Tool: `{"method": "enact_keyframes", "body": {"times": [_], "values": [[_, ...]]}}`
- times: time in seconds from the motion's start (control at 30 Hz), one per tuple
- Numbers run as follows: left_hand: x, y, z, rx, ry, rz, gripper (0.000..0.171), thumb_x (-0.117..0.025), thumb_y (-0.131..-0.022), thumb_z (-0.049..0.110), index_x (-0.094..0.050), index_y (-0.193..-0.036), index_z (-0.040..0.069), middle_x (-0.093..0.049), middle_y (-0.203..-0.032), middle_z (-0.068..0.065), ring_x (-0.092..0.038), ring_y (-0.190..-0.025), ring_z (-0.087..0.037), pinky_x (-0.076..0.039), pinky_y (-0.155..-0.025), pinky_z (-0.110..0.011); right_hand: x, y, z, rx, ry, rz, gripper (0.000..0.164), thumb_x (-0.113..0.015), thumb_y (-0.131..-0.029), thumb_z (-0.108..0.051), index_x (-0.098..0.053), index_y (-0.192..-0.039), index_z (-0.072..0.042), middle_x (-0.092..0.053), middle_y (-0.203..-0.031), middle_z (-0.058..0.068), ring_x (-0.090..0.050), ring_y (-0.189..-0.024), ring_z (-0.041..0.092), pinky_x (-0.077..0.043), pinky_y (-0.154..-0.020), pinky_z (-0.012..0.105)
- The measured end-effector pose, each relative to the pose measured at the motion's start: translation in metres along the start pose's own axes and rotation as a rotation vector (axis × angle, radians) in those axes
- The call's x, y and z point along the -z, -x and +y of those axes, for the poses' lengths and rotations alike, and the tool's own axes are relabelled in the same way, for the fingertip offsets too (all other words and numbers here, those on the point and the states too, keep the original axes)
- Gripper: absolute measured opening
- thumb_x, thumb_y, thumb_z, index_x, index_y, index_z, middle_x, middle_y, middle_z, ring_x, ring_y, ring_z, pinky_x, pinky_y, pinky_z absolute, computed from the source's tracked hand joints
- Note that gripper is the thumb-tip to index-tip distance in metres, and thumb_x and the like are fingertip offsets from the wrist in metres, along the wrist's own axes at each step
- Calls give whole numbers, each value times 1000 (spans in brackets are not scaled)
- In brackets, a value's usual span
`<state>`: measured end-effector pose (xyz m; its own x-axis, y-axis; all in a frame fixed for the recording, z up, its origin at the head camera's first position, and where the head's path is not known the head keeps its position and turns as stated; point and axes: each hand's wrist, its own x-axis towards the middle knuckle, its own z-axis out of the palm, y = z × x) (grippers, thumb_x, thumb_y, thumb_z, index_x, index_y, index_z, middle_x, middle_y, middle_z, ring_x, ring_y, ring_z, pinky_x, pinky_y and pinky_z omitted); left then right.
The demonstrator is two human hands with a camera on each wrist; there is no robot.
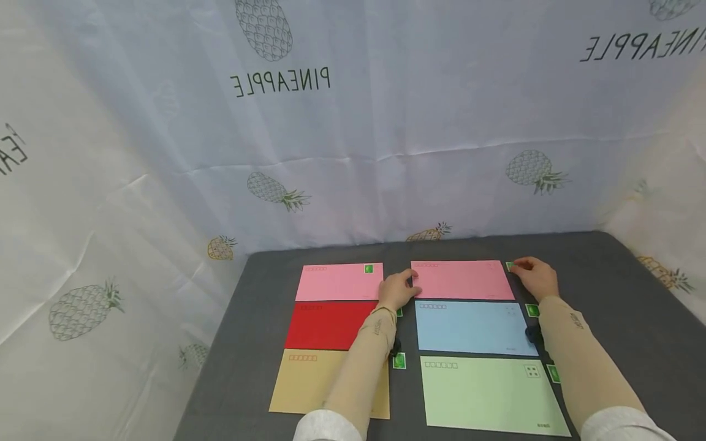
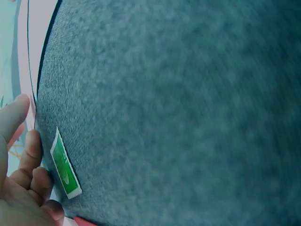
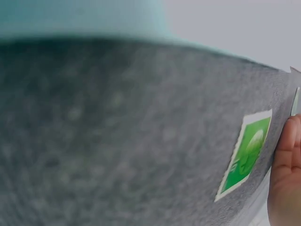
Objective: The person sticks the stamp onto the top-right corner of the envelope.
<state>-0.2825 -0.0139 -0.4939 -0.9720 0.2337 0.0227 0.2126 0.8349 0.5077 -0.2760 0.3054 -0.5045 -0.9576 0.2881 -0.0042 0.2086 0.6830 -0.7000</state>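
Note:
My left hand (image 1: pixel 398 290) rests at the left edge of the upper right pink envelope (image 1: pixel 462 280), thumb and index finger spread apart on it. The left wrist view shows its fingertips at the pink edge, beside a green stamp (image 2: pixel 65 165) on the dark cloth. At that envelope's upper right corner, my right hand (image 1: pixel 534 277) pinches a small green stamp (image 1: pixel 510 266), partly hidden by the fingers. A sliver of this stamp (image 3: pixel 295 101) shows by the fingers in the right wrist view. Another green stamp (image 3: pixel 245 153) lies flat nearby.
A left column holds a pink envelope (image 1: pixel 336 283) with a stamp (image 1: pixel 369 269) at its upper right, a red one (image 1: pixel 325 324) and a tan one (image 1: pixel 309 383). Below the right pink envelope lie blue (image 1: pixel 474 327) and green (image 1: pixel 485 392) ones. Loose stamps (image 1: pixel 399 361) lie beside them.

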Motion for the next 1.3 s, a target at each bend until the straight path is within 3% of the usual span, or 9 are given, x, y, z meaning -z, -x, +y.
{"method": "enact_keyframes", "body": {"times": [0.2, 0.33, 0.43, 0.63, 0.87, 1.13, 1.3], "values": [[0, 0, 2, -7, -39, 5, 31, -69, -83, 32, -65, -114, 28, -62, -71, 4, -55, -71, -10, -38, -71, -27, -1, -3, -5, -65, 15, 4, 42, -50, -95, -21, -49, -124, 8, -50, -121, 31, -47, -105, 43, -41, -90, 54], [2, 0, 4, 0, -51, -6, 29, -68, -83, 32, -67, -113, 29, -69, -88, 4, -61, -93, -15, -42, -83, -32, -1, -6, -7, -103, 17, -2, 44, -49, -95, -20, -45, -128, 10, -49, -120, 32, -47, -103, 42, -40, -90, 53], [2, 0, 5, 2, -52, -3, 30, -68, -83, 32, -67, -113, 30, -71, -94, 4, -62, -99, -16, -42, -85, -34, 1, -5, -9, -104, 27, -19, 46, -48, -96, -20, -43, -130, 11, -48, -122, 33, -46, -104, 43, -40, -92, 54], [0, 1, 5, 10, -60, -2, 28, -69, -83, 33, -68, -111, 30, -71, -97, 4, -62, -97, -16, -42, -82, -33, 2, -3, -9, -83, 89, -54, 47, -47, -96, -17, -40, -131, 13, -46, -124, 35, -44, -107, 46, -38, -94, 57], [-4, -1, 4, 19, -68, 12, 25, -70, -82, 33, -70, -106, 30, -71, -102, 5, -63, -99, -16, -42, -81, -33, 0, -1, -9, -23, 117, -20, 41, -51, -93, -11, -46, -125, 14, -51, -115, 36, -49, -101, 47, -41, -89, 56], [0, 2, 7, 17, -44, 17, 24, -69, -82, 31, -70, -106, 28, -71, -103, 4, -63, -97, -17, -41, -79, -33, 3, -2, -10, -40, 121, -57, 45, -49, -92, -13, -42, -128, 15, -47, -119, 37, -46, -105, 48, -39, -92, 57], [0, 4, 5, 25, -39, 6, 24, -69, -83, 32, -70, -107, 28, -71, -101, 4, -62, -96, -17, -40, -78, -31, 1, -1, -10, -45, 95, -27, 44, -52, -91, -12, -44, -126, 14, -46, -112, 35, -44, -98, 45, -40, -89, 56]]}}
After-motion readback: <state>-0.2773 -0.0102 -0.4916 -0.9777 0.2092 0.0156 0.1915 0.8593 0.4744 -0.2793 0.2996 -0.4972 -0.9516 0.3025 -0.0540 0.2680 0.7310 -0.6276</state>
